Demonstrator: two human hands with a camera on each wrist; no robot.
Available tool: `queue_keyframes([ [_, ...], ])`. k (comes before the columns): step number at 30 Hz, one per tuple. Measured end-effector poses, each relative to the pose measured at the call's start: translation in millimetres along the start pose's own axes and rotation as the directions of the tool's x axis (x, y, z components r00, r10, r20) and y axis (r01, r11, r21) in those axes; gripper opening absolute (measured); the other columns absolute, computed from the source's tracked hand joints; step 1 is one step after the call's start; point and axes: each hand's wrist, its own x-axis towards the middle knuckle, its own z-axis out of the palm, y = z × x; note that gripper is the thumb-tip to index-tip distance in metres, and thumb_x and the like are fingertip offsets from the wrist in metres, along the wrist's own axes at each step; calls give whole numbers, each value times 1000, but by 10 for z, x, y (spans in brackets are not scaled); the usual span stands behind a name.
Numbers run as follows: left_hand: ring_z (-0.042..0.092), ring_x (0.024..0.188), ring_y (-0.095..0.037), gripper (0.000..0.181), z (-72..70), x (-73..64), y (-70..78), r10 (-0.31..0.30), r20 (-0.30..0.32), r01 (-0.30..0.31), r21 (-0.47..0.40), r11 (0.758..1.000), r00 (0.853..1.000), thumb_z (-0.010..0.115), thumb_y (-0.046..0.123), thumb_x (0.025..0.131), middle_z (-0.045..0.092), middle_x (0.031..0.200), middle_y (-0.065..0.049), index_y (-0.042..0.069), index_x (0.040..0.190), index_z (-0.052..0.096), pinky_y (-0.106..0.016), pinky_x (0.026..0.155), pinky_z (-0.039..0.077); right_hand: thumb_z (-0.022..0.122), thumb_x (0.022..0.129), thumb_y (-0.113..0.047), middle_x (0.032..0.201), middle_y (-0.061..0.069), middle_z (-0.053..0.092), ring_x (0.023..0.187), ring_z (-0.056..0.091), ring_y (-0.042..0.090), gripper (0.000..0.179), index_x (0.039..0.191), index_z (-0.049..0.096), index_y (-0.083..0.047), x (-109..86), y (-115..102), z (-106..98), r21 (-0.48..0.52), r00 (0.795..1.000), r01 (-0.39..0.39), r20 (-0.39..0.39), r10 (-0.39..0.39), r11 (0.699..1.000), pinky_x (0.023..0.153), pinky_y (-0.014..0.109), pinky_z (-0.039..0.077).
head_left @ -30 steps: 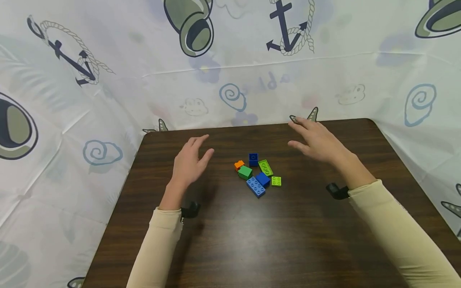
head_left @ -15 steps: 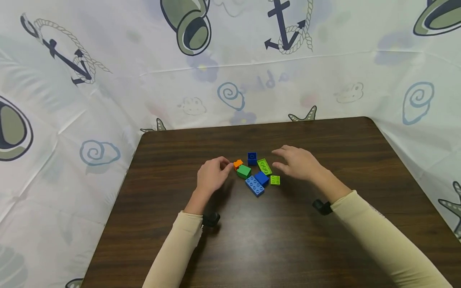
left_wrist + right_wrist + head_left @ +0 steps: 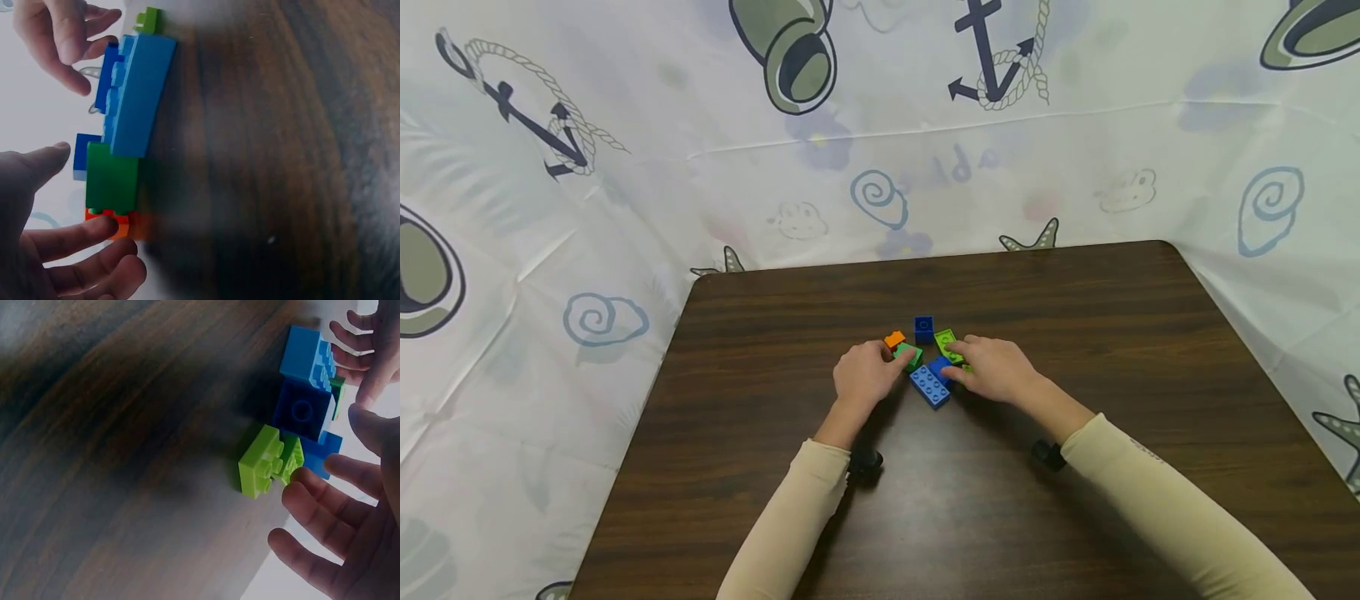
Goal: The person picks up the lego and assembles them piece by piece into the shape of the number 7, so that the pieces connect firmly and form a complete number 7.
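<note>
Toy building bricks lie loosely grouped on a dark wooden table. My left hand [image 3: 862, 375] is at the left of the group, thumb and fingers apart around the green brick [image 3: 114, 178] and the orange brick [image 3: 122, 229]. From the right, my right hand [image 3: 1000, 368] reaches over with spread fingers, close to the lime brick [image 3: 255, 464] and the longer lime piece [image 3: 944, 338]. Between the hands are a blue brick [image 3: 301, 407] tipped with its hollow side showing and a lighter blue studded brick [image 3: 929, 388]. Behind them stands a dark blue brick [image 3: 923, 330].
The table [image 3: 760, 333] has a rounded far edge. White printed cloth [image 3: 700, 200] hangs behind it and down both sides. Black wrist cameras show under both wrists, the left camera [image 3: 867, 467] and the right camera [image 3: 1048, 455].
Both hands have come inward and down from either side of the table to the bricks. The bricks lie where they were.
</note>
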Motion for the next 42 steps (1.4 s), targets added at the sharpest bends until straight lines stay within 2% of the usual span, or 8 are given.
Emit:
queue_keyframes([
  [2,53,56,-18,56,20,-2,7,-13,6,13,0,1000,1000,59,69,85,61,66,0,15,87,74,-33,50,42,57,96,-50,127,16,62,108,64,32,53,135,61,-14,8,-15,19,0,1000,-3,10,3,1000,81,47,54],
  [8,59,65,-21,59,78,7,19,-48,17,48,10,999,999,59,68,86,72,96,-6,15,108,75,-32,53,45,60,94,-51,103,8,64,74,58,21,51,133,62,-18,32,-51,54,-3,999,-12,32,12,1000,59,33,48],
  [15,63,75,-26,64,135,14,41,-46,23,46,34,998,999,56,69,87,69,104,-9,13,116,73,-37,59,49,61,93,-52,119,12,64,88,66,24,55,137,59,-20,65,-81,117,-12,1000,-4,8,4,1000,62,33,52],
  [20,61,76,-27,63,166,4,54,-30,44,30,16,999,999,57,65,89,65,100,-10,13,122,70,-38,61,50,62,93,-50,109,10,64,74,57,18,53,139,58,-23,70,-91,160,-6,999,-10,48,11,1000,56,28,45],
  [26,56,68,-27,66,219,-13,62,-28,65,28,2,1000,997,53,66,90,52,95,-8,15,130,65,-38,58,48,62,94,-47,123,13,63,96,66,26,51,137,60,-18,66,-95,157,19,999,-12,32,12,1000,73,39,54],
  [30,53,66,-26,66,222,-23,82,-8,82,8,-6,1000,997,53,64,92,48,94,-9,12,131,64,-36,56,47,63,94,-44,129,13,62,111,62,31,50,134,61,-15,69,-94,144,52,999,-16,31,15,998,86,48,52],
  [34,54,72,-24,60,224,-33,92,17,79,-14,-44,999,997,55,60,93,49,100,-9,14,131,63,-36,61,48,66,92,-41,125,12,64,110,63,30,46,129,63,-14,69,-93,132,84,1000,-18,24,16,996,87,48,51],
  [42,56,78,-21,41,243,-46,54,99,0,-98,-178,979,995,69,47,90,59,108,-4,20,121,63,-37,67,48,68,92,-36,114,10,68,97,64,24,41,125,64,-11,52,-52,79,157,999,-39,26,35,987,86,47,52],
])
